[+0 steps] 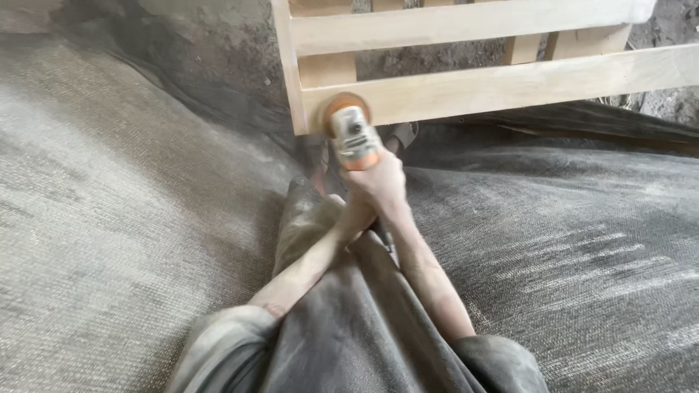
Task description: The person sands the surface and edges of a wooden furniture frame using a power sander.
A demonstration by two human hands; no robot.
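Obs.: person seated on a dusty woven floor covering [109, 218], legs stretched forward under dark dusty trousers [349, 320]. Both arms extended ahead to an orange-and-grey angle grinder [354, 137] fitted with an orange sanding disc [336, 108].

Right hand [378, 185] wrapped closed around the grinder body, just behind the head. Left hand [354, 215] tucked under and behind the right, closed on the rear of the tool or on the right wrist; cannot tell which, the overlap hides it.

Work piece: unfinished pale wooden frame [480, 91], standing on the floor ahead of the feet. Disc sits at the lower rail where it meets the left upright [285, 65], touching or just off the wood; contact not resolvable through blur.

Judgement on doing this step well:
- Keep the disc at a shallow tilt to the rail, not flat and not on edge, to avoid gouges near the joint.
- Light, even pressure; travel along the grain of the rail.
- Corner at the upright is the catch risk: the disc edge may snag and kick.
- Two-handed hold looks sound.
- A foot [403, 135] lies just below the disc; keep it clear.
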